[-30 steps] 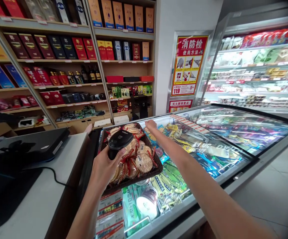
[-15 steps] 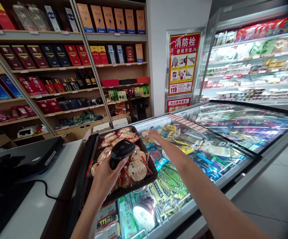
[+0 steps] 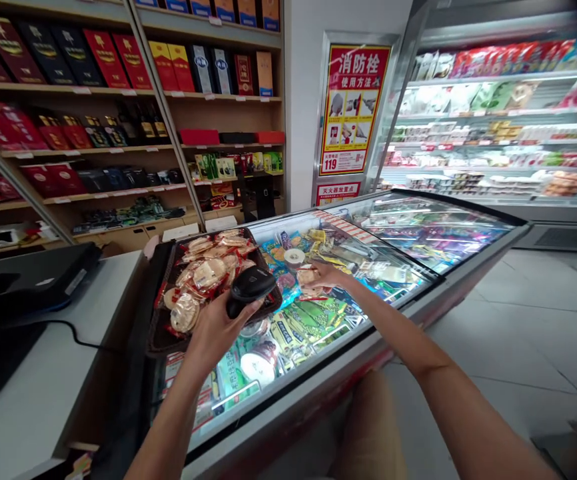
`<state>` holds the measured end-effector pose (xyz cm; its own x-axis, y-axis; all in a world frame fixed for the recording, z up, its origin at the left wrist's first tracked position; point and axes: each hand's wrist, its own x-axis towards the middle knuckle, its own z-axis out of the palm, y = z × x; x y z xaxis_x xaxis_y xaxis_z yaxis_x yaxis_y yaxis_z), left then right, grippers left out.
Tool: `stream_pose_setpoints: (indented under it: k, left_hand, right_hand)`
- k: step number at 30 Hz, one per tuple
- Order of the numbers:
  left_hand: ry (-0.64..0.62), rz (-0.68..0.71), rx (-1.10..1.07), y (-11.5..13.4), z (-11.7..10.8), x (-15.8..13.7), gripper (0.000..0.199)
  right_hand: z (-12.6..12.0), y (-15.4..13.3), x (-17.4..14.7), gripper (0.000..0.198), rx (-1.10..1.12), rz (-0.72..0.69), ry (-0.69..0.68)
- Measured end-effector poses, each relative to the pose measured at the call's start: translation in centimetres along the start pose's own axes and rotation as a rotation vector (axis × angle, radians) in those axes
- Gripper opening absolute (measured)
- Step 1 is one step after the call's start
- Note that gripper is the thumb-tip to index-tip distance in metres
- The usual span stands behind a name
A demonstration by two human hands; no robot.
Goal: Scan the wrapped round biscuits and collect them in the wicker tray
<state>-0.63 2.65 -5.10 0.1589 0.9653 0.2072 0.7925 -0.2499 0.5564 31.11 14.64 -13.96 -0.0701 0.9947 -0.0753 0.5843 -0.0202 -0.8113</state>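
At the far left, wooden shelves carry rows of red, dark and yellow boxed goods, with bottles on a middle shelf. Nearer, a pale counter holds a black machine, and a dark cable trails across the counter top.

Just right of the counter, a dark woven tray sits on the glass lid of a chest freezer — it is heaped with round wrapped biscuits in clear packets with red ends. The person's left hand is raised over the tray's near right corner, its fingers wrapped tight around a black handheld scanner, whose head points up and to the right.

Further right, the right hand reaches out over the freezer glass with 1 wrapped biscuit packet pinched in its fingers, clear of the tray and a little to its right. Just beyond it on the glass lies a small roll of tape. Under the glass show colourful frozen packets — green, blue and yellow.

On the far wall behind the freezer hangs a red and yellow notice bearing the number 119. At the far right stands an open chiller cabinet with lit shelves of packaged food, and grey floor tiles lie below it.
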Motion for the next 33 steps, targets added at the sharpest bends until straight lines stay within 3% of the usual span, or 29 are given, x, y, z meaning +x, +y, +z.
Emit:
stream_pose_setpoints:
  k: [3, 6, 12, 19, 26, 33]
  left_hand:
    - [-0.068, 0.044, -0.003, 2.1, 1.8, -0.7, 0.053]
    - [-0.092, 0.086, -0.016, 3.6, 3.3, -1.1, 0.052]
    - [-0.112, 0.096, -0.016, 4.8, 4.5, -1.6, 0.051]
    - [-0.124, 0.092, -0.016, 4.9, 4.6, -2.1, 0.049]
    - [-0.044, 0.072, -0.012, 2.6, 3.1, -3.2, 0.056]
    - [0.087, -0.154, -0.039, -2.7, -1.2, -5.7, 0.056]
  right_hand:
    - [0.1, 0.8, -2.8, 0.040, 0.220, 0.006, 0.024]
    - [0.2, 1.4, -5.4, 0.036, 0.394, -0.064, 0.105]
    - [-0.5, 1.7, -9.4, 0.043, 0.481, -0.107, 0.196]
    - [-0.6, 0.4, -11.2, 0.046, 0.542, -0.136, 0.232]
    - [1.6, -2.5, -10.1, 0.048, 0.665, -0.146, 0.217]
    - [5.9, -6.9, -5.3, 0.030, 0.875, -0.146, 0.165]
